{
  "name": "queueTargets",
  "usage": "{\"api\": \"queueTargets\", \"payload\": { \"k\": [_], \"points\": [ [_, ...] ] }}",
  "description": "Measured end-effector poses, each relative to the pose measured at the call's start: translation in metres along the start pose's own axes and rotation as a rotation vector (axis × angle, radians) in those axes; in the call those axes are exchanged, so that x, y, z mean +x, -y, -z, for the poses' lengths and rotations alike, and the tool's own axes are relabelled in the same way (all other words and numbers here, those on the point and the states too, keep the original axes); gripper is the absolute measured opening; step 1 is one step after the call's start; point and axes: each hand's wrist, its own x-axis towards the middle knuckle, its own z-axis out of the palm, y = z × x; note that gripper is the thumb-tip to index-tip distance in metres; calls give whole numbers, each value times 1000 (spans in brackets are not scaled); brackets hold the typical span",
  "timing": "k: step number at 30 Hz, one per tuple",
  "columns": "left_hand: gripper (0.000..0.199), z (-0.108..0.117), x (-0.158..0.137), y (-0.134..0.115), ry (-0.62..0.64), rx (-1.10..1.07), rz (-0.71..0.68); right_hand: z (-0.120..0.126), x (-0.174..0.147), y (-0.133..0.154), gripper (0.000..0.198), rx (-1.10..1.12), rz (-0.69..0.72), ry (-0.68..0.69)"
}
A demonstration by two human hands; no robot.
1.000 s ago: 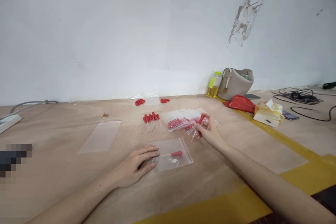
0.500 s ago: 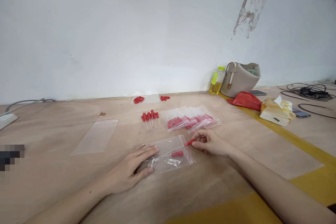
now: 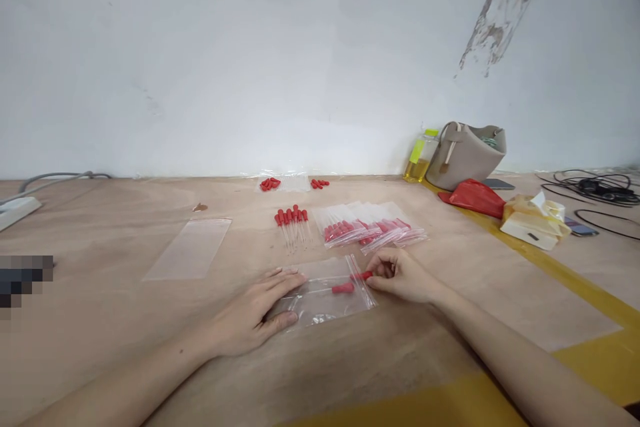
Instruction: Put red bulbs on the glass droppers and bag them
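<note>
A clear zip bag lies flat on the table in front of me. My left hand rests on its left part, fingers stretched out and thumb apart. Inside the bag is one dropper with a red rubber bulb and a thin clear tube. At the bag's right-hand mouth, my right hand pinches the red bulb of a second dropper, whose tube reaches into the bag. Just beyond, several loose droppers lie bunched together, bulbs away from me. Overlapping bags of red-bulbed droppers lie to their right.
A flat clear bag lies at the left. Red bulbs sit by the wall. At the right are a bottle, a grey handbag, a red pouch, a tissue pack and black cables.
My right hand has pushed the second dropper further left into the bag, its bulb now at the zip strip. My left hand stays on the bag. The view has shifted slightly.
</note>
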Motion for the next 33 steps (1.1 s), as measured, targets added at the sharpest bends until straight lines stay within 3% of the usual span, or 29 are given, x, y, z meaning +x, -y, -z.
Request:
{"api": "queueTargets", "payload": {
  "k": [4,9,14,16,22,27,29,33],
  "points": [
    [48,-1,0,1,-4,-2,-15,-10,2,1,15,79,69,2],
    [48,-2,1,2,-11,-8,-21,-17,3,11,19,-2,120,25],
    [46,-2,1,2,-10,-24,-21,-7,2,20,32,59,187,247],
    [45,-3,2,3,9,-27,-25,-4,1,17,31,65,149,219],
    [41,-4,2,6,5,-23,-47,6,6,16,26,-18,91,-51],
    [41,-1,1,3,13,-41,-49,7,54,46,16,-230,98,-163],
    [40,-1,1,3,-1,-57,-59,-3,84,55,12,-295,28,-142],
    [40,-1,0,4,-19,-80,-69,-39,138,57,27,-307,-133,-129]
  ]
}}
